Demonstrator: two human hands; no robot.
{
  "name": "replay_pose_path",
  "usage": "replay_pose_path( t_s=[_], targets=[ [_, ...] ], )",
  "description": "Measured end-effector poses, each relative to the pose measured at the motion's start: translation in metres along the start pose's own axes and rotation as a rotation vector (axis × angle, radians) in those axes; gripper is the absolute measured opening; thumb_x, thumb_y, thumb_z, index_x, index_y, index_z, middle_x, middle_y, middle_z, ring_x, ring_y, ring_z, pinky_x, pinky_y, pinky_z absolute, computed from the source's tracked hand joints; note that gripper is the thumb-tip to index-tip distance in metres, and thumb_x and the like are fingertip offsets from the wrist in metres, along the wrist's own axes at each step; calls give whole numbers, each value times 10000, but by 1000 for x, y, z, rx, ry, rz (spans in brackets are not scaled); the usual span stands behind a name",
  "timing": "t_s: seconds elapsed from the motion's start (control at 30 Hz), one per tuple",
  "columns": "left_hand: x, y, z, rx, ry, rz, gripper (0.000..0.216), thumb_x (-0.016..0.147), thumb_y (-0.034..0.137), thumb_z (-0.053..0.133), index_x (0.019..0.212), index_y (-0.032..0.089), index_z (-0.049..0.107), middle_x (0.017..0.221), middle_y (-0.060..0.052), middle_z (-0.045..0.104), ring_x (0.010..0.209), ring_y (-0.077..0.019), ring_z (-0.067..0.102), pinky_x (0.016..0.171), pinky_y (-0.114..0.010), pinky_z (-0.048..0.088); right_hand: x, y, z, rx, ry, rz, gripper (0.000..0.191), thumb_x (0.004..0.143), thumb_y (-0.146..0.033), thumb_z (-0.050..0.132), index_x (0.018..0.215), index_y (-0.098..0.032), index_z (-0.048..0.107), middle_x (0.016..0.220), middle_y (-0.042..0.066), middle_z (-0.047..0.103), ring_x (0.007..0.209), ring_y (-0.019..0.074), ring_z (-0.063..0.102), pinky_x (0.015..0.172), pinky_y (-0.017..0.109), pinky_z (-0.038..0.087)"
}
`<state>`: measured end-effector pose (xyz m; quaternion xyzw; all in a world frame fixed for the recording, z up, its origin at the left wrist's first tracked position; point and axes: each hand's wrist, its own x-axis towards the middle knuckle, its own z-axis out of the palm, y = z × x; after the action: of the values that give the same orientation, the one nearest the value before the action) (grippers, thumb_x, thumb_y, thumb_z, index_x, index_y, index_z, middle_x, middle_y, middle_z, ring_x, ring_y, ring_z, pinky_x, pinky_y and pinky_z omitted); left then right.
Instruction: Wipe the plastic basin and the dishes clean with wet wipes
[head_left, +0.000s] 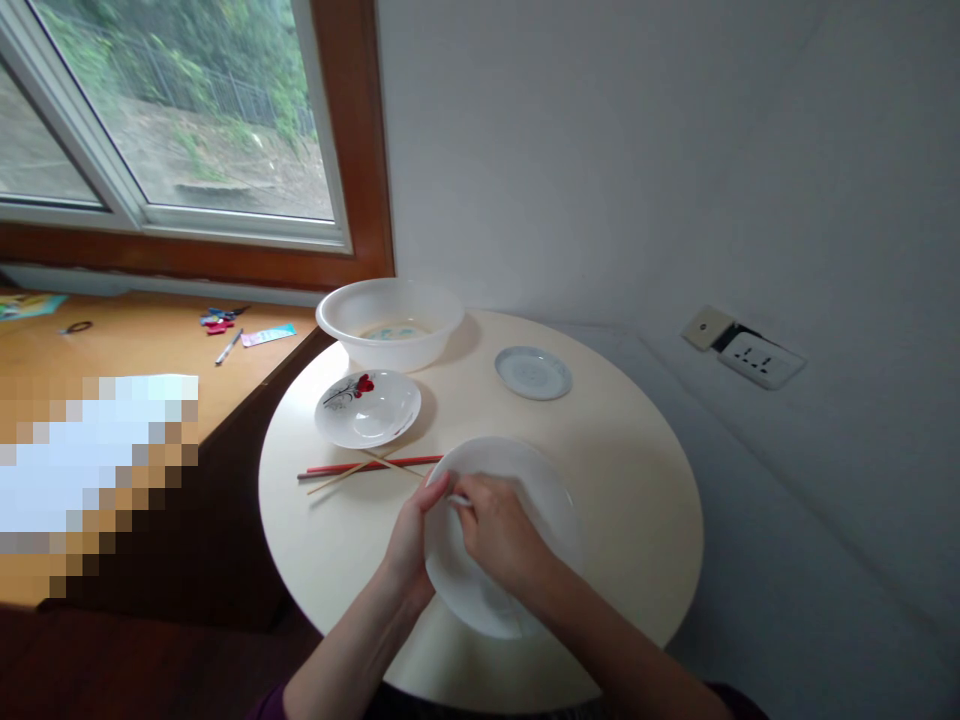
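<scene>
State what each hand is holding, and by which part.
The left hand holds the white plate by its left rim. The right hand grips something whitish, mostly hidden; which part, unclear.

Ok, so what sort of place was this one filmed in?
Probably a room in a home: a round table with a flowered dish and chopsticks, a wooden desk, and a window.

A home is suggested by the white plate (551, 505), flower-patterned bowl (371, 415), chopsticks (337, 468) and plastic basin (409, 352) seen at a round worktop (630, 500), and by the wood-framed sliding window (217, 110) and the power socket (759, 362) set in a plain wall (570, 150).
</scene>
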<state>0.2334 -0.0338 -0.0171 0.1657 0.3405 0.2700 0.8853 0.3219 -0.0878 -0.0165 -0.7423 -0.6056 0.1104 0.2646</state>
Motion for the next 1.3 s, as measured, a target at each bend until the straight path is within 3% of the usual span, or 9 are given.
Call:
replay_pose_path(
  t_s=[0.07,0.2,0.57,0.7,0.9,1.0,1.1,1.2,1.3],
  targets=[
    [0,-1,0,1,-23,-1,279,774,193,552,1037,117,606,798,-64,702,646,-184,653,646,-269,490,-2,0,3,14,-51,-24,194,753,-17,469,757,-141,618,750,71,679,684,171,617,621,245,409],
    [-1,-1,0,31,7,42,290,768,208,562,1039,116,606,807,-66,701,643,-191,652,653,-282,490,1,-2,3,-40,40,15,192,770,-24,454,775,-128,615,778,94,678,719,185,618,630,256,403],
    [-2,2,1,64,30,36,301,756,229,569,1028,107,615,782,-78,698,651,-208,655,611,-283,485,4,-9,1,135,26,-18,209,747,-21,473,725,-147,639,716,61,690,633,152,609,591,231,402],
    [-1,4,2,51,55,79,291,744,234,581,1004,111,622,756,-70,696,662,-211,657,616,-281,491,7,-12,-1,191,108,34,207,755,-32,479,710,-145,647,739,72,693,667,162,606,630,253,418],
    [-11,13,5,34,-9,24,285,746,235,586,997,106,620,722,-86,692,682,-235,666,629,-307,516,1,-6,-11,786,-119,95,111,749,-175,555,684,-165,645,622,-9,611,571,102,531,558,214,411],
    [-13,14,6,11,-54,13,350,744,242,599,1075,128,595,808,-95,704,695,-240,670,656,-322,520,-2,1,-18,1121,-122,267,154,681,-311,636,713,-161,652,616,-15,560,533,83,476,477,193,374],
    [-13,14,7,-3,-50,-26,377,759,258,579,1106,112,582,824,-117,705,722,-257,671,684,-341,520,-5,5,-21,1261,-67,365,244,612,-366,687,720,-149,661,656,9,574,549,86,482,447,184,361],
    [-13,13,7,-8,-32,-41,405,768,267,574,1142,112,568,838,-123,705,759,-267,669,711,-351,517,-6,9,-23,1133,56,339,240,650,-375,662,717,-144,660,619,7,576,498,83,469,444,203,384],
    [-15,13,8,11,20,-8,411,767,283,593,1150,136,570,857,-114,706,783,-263,666,721,-342,514,-2,16,-27,716,335,261,170,713,-316,608,752,-160,664,694,38,646,572,137,558,539,260,463]
  ],
)
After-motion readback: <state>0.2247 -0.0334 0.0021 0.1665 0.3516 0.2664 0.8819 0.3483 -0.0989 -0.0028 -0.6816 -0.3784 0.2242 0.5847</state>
